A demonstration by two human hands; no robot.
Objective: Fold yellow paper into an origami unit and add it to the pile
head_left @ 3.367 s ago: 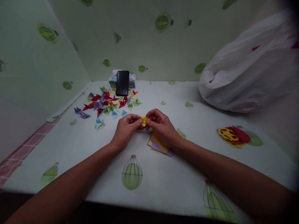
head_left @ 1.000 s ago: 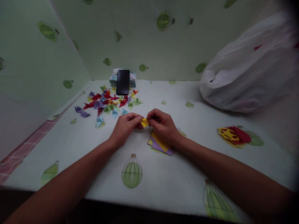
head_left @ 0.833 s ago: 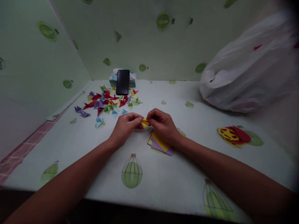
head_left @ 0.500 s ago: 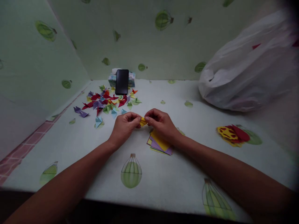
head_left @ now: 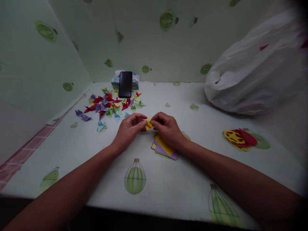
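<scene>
Head view now, and your left hand (head_left: 129, 130) and right hand (head_left: 167, 128) each have a grip pinched closed on opposite sides, left and right, of that yellow paper (head_left: 148, 125).

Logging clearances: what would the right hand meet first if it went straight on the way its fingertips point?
Past the yellow paper it pinches, the right hand would probably meet the left hand first, though depth is unclear.

Pale balloon-print table (head_left: 168, 189): folded papers (head_left: 100, 107), tissue box (head_left: 135, 82), leaning phone (head_left: 125, 84), paper squares (head_left: 165, 146), red-yellow cutouts (head_left: 247, 138), white plastic bag (head_left: 250, 77).
</scene>
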